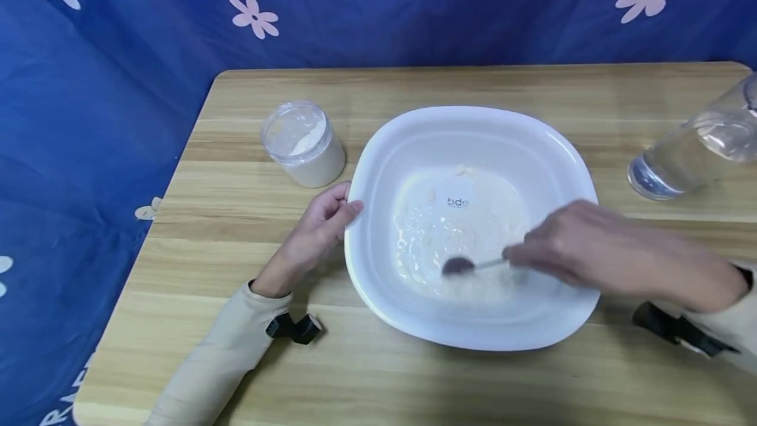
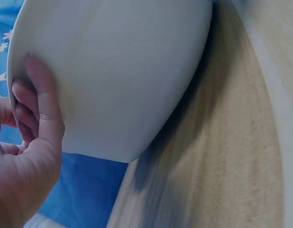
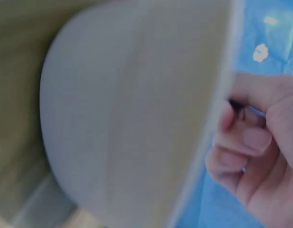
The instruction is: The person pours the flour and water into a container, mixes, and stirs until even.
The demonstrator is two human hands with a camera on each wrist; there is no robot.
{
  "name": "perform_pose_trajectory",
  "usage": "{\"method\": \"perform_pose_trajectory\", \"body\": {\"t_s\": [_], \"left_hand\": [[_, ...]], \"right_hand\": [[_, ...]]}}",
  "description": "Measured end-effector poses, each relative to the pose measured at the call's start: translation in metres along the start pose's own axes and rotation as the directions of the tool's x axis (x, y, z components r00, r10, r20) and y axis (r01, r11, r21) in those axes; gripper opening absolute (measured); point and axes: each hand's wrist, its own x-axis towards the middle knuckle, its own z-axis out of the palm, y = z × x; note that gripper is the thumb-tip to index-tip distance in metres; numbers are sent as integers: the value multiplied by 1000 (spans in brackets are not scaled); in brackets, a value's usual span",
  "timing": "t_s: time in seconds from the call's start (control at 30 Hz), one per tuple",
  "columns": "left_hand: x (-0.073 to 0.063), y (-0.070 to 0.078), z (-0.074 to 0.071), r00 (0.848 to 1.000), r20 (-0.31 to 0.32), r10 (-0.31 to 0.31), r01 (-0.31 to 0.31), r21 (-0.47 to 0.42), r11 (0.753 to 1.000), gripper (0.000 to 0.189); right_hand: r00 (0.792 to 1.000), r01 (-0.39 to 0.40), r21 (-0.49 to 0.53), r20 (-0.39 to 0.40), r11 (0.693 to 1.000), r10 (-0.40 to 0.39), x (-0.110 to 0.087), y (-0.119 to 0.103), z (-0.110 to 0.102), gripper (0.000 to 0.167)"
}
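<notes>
A white basin (image 1: 467, 331) stands on the wooden table, with a wet, pale, lumpy mixture (image 1: 437, 235) spread over its bottom. My left hand (image 1: 319, 229) grips the basin's left rim, thumb on top and fingers underneath against the outer wall, as the left wrist view shows. Over the right side of the basin, my right hand (image 1: 568, 242) holds a spoon (image 1: 458, 265) by its thin handle. The spoon's dark bowl is low in the mixture and blurred. In the right wrist view the right hand's fingers (image 3: 253, 137) are curled, and the basin's wall hides the spoon.
Behind my left hand stands a clear open jar (image 1: 307, 150) partly filled with white powder. A tall clear container (image 1: 680, 150) of water is at the right. The wooden table (image 1: 236, 215) ends at a blue flowered cloth (image 1: 414, 12) behind and on the left.
</notes>
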Motion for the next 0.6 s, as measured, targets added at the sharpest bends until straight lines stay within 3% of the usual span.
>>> {"method": "perform_pose_trajectory", "body": {"t_s": [0.13,0.2,0.27,0.43,0.6], "left_hand": [[1,-3,-1,1000,-1,-9,9,-12,1000,13],[1,-4,-2,1000,-3,-17,17,-16,1000,14],[1,-6,-3,1000,-4,-21,21,-22,1000,15],[1,-10,-4,1000,-1,-12,12,-38,999,14],[2,-10,-3,1000,1,-16,16,-32,999,14]], "right_hand": [[995,-96,-154,-51,983,89,20,19,1,16],[993,-121,-213,-29,970,118,32,22,10,9],[993,-105,-223,22,969,113,41,19,19,14],[990,12,-76,141,997,-2,38,3,29,25],[990,29,37,140,999,-34,12,-3,9,20]]}}
